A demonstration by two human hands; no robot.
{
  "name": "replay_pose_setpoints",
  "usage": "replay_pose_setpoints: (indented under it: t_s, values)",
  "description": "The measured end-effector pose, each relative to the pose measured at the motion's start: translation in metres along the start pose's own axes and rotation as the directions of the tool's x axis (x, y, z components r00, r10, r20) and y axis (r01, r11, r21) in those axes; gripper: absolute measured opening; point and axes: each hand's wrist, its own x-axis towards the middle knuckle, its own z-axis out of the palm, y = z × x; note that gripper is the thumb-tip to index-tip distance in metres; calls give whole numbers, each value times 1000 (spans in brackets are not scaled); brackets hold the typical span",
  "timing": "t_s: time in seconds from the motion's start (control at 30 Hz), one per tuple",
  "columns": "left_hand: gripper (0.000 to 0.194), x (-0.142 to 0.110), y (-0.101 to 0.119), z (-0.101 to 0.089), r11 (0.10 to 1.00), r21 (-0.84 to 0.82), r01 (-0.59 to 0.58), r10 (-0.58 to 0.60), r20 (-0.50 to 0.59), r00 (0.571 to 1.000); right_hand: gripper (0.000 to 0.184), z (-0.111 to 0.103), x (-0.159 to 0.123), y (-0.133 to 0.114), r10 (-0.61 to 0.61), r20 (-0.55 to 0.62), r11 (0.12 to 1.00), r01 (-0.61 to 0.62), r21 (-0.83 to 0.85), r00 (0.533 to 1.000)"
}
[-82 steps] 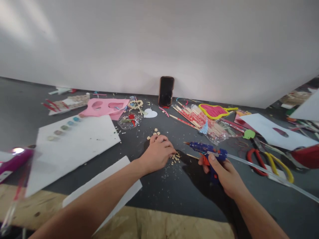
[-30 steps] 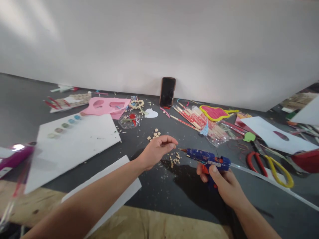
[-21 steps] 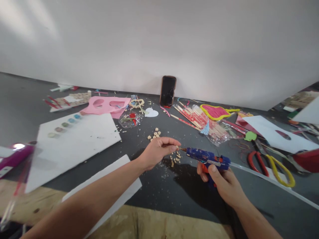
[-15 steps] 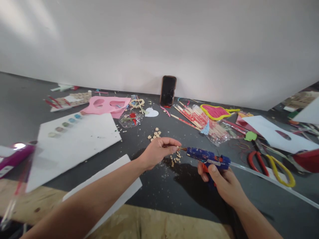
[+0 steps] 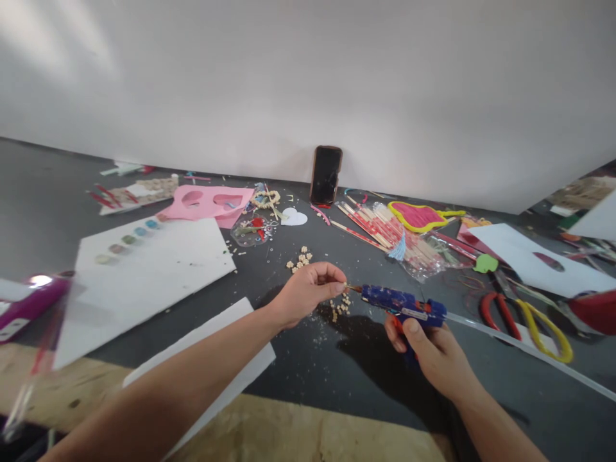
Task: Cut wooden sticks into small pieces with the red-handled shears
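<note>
My right hand (image 5: 436, 356) is wrapped around a blue hot glue gun (image 5: 397, 301), with a long clear glue stick (image 5: 520, 346) sticking out of its back. The nozzle points left. Right at its tip, my left hand (image 5: 315, 289) pinches a small beige piece (image 5: 344, 284) between thumb and forefinger; most of it is hidden by the fingertips. Below the nozzle lie small loose beige pieces (image 5: 341, 308). Just beyond my left hand sits a cluster of flower-shaped wooden pieces (image 5: 303, 256).
A phone (image 5: 326, 174) leans against the white wall. Bagged red-and-wood sticks (image 5: 380, 231), a pink-and-yellow shape (image 5: 418, 217) and red-and-yellow-handled scissors (image 5: 543, 330) lie right. Leftward are a white board (image 5: 158, 276), pink foam sheet (image 5: 206, 202), white heart (image 5: 293, 217) and purple tool (image 5: 33, 298).
Almost nothing differs. Both hands keep their grip, and the nozzle stays at the left fingertips; the whole view has shifted very slightly.
</note>
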Motion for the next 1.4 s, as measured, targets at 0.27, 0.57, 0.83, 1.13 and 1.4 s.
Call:
replay_pose_setpoints:
  t_s: [0.27, 0.57, 0.83, 1.13, 1.4]
  values:
    - [12, -1, -3, 0, 1000, -8, -10, 10, 3, 1000, 44, 0, 0, 1, -1, -24, 1000, 1, -19, 1000]
    - [15, 0, -1, 0, 997, -69, 17, -17, 9, 1000, 44, 0, 0, 1, 3, -9, 1000, -3, 16, 1000]
    - [17, -1, -1, 1, 998, -63, 24, -24, -7, 1000, 44, 1, 0, 3, 1, -19, 1000, -1, 26, 1000]
    - [15, -1, 1, 1, 997, -62, 39, -38, 3, 999, 44, 1, 0, 6, 8, -29, 1000, -7, 27, 1000]
    - [16, -1, 0, 1, 997, -61, 41, -41, 4, 999, 44, 1, -1, 5, 7, -32, 1000, -7, 26, 999]
